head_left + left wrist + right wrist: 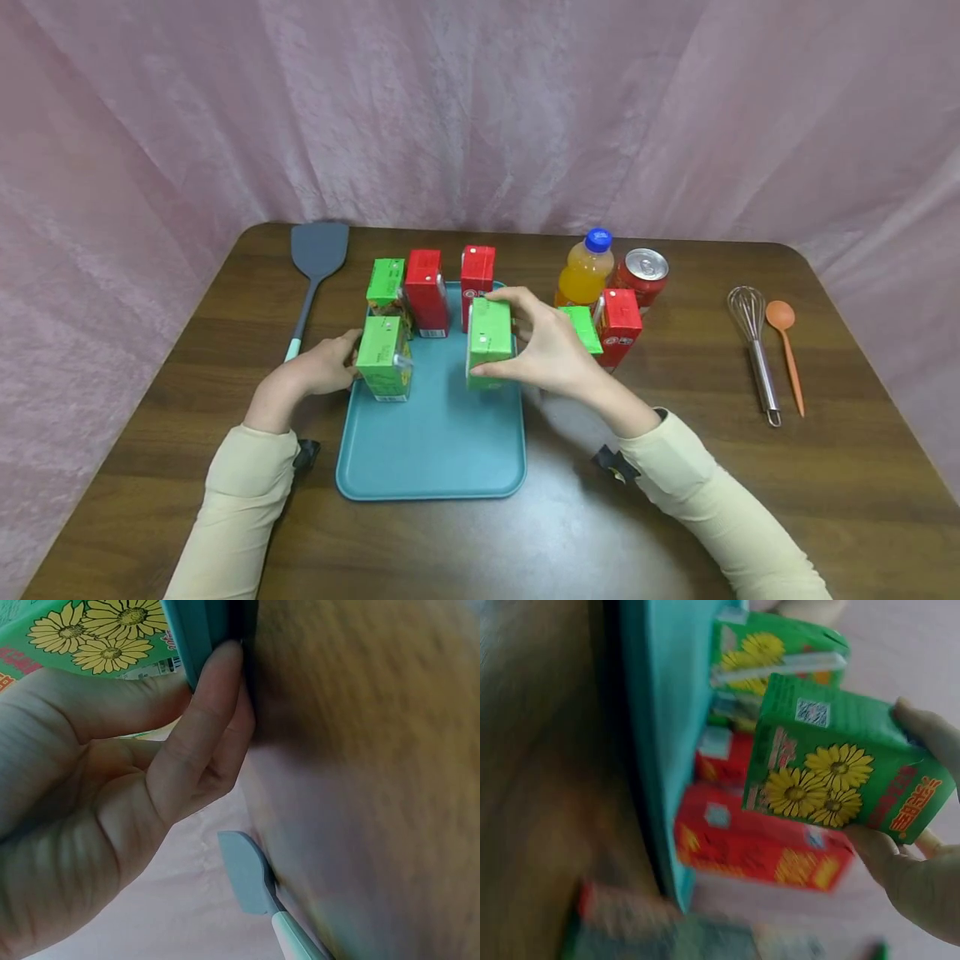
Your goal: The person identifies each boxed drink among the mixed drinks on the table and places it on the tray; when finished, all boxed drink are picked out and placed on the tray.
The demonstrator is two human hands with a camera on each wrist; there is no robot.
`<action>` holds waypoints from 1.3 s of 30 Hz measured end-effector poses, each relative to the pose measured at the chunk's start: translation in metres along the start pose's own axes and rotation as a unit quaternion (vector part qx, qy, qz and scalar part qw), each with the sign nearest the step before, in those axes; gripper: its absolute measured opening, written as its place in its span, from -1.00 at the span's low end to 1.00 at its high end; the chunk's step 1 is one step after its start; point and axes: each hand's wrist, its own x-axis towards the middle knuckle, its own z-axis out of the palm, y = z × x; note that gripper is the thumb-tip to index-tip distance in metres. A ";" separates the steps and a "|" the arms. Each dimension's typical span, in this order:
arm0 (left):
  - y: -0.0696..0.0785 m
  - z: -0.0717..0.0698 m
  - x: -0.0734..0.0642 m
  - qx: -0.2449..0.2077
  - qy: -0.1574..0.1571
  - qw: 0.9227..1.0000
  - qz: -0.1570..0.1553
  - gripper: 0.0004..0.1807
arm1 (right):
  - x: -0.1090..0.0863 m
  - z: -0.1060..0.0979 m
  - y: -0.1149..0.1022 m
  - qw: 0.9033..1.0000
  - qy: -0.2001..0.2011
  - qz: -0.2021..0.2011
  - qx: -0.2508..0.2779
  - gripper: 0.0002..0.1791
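My right hand [551, 346] grips a green drink carton [491, 329] by its sides, thumb on the near side. In the right wrist view that carton [832, 765], printed with yellow flowers, hangs a little above the teal tray [435, 458]. My left hand [322, 367] pinches the tray's left rim [199, 637] between thumb and fingers, as the left wrist view shows. Beside it on the tray stands a green carton [385, 358]. Behind stand another green carton [387, 283] and two red cartons, one left [427, 292] and one right [477, 271].
Right of the tray stand an orange drink bottle [585, 271], a red can [642, 275], a red carton [620, 321] and a partly hidden green carton [582, 327]. A whisk [756, 350] and an orange spoon [787, 350] lie farther right. A grey spatula [318, 254] lies at the back left.
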 end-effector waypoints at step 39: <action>-0.001 0.001 0.000 0.002 -0.002 1.000 -0.004 -0.29 | -0.001 -0.008 -0.008 0.993 -0.002 -0.054 -0.107 -0.18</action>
